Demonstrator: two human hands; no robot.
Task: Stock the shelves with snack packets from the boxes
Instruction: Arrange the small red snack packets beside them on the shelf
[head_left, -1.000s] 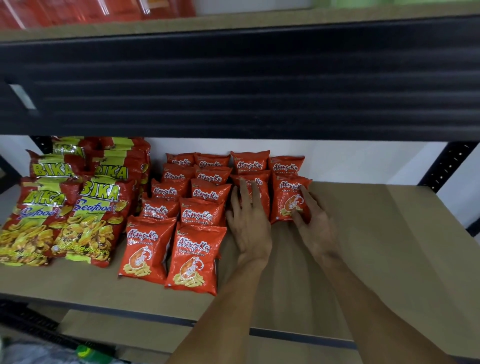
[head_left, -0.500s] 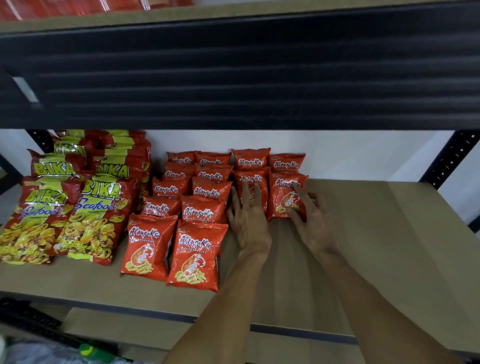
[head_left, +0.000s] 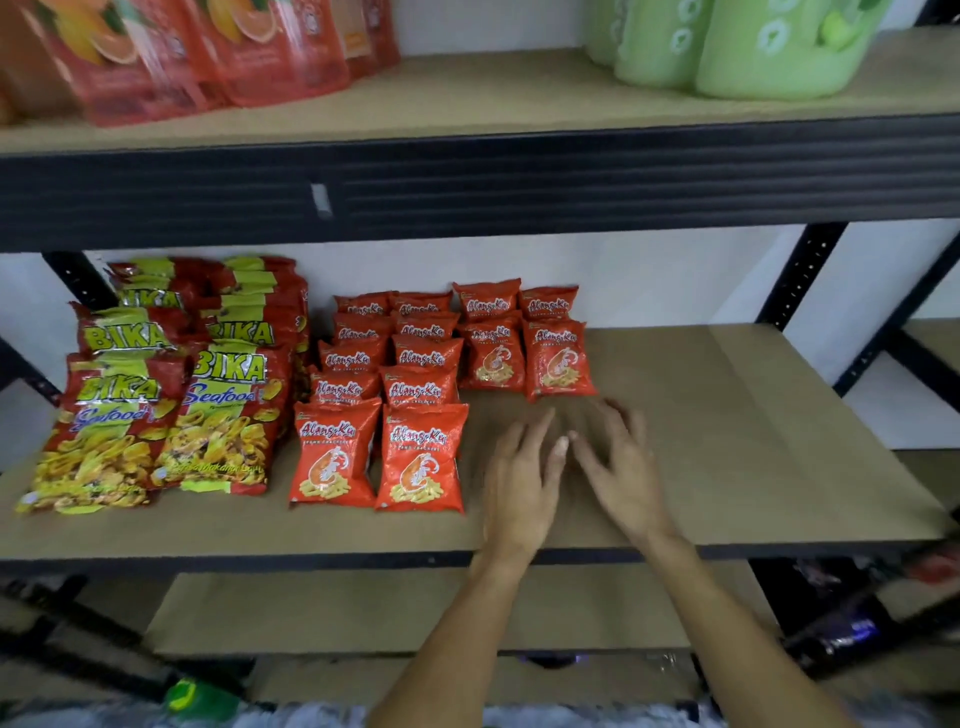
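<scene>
Front edge: the shelf (head_left: 753, 467) lip runs under both wrists, unguarded.
Hands: left hand (head_left: 519, 478) and right hand (head_left: 623, 467) hover side by side over bare board, fingers (head_left: 535, 439) spread, holding nothing.
Packets: orange prawn-cracker packets (head_left: 421, 457) lie shingled in columns to the left, labels showing, likely for display.
Room: the two right-hand columns (head_left: 558, 358) stop far back; board beyond is bare.
Left limit: Bika bags (head_left: 218, 410).

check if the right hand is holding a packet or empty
Empty: the right hand, fingers spread, is over the bare shelf board, clear of the nearest orange packet.
</scene>
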